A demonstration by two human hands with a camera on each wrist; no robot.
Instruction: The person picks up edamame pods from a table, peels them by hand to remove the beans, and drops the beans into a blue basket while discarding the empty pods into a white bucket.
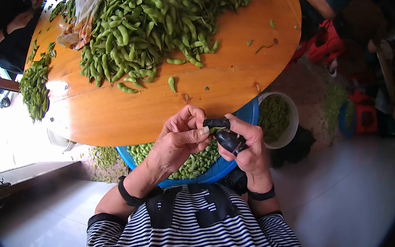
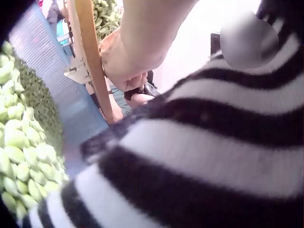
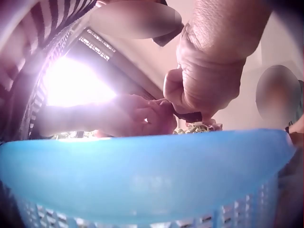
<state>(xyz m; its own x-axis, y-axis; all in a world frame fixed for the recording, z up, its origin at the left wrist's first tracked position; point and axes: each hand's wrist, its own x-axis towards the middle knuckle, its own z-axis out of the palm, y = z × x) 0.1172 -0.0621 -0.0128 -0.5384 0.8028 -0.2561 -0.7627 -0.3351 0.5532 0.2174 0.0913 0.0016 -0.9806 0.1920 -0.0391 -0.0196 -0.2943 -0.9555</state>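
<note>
Fingers (image 1: pixel 191 136) pinching pod (image 1: pixel 216 130), clear above basin rim (image 1: pixel 255 114)

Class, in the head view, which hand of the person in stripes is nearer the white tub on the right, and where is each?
Right. The right hand is just left of the white tub; the left hand is farther left, with the right hand between it and the tub.
</note>
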